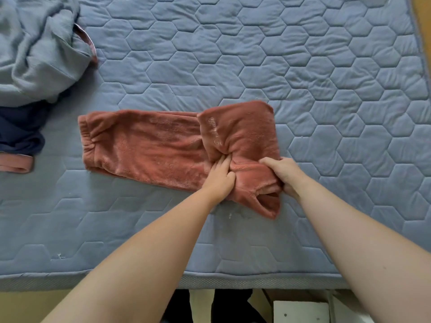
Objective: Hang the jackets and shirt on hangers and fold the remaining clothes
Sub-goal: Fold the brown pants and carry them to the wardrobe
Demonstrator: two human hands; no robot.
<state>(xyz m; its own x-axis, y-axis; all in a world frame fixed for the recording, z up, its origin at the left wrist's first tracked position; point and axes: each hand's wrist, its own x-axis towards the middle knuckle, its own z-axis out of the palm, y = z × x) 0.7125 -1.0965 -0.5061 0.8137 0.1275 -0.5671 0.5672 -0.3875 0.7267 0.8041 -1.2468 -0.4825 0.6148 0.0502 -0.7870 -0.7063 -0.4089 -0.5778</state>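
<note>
Pressing down with my left hand (219, 177), I am pinning the rust-coloured fleece garment (163, 148) against the blue quilted mattress (303, 66); my fingers (222, 163) are bunched together and digging into the fabric where it is gathering into a pucker. My right hand (285, 176) is gripping the garment's right end, fingers curled round the soft edge with the thumb lying on top. The garment is lying near the middle of the bed, its long axis running left to right across my view. Its gathered elastic band is pointing left, while the right portion is doubled back over itself, forming a thicker square layer. A loose corner is hanging toward me just below my right hand. Off to the far left, a crumpled grey garment (35, 47) is sitting at the top corner, with a dark navy piece (18, 129) below it and a pink band (15, 163) lying beside that, all well apart from the piece I am holding.
</note>
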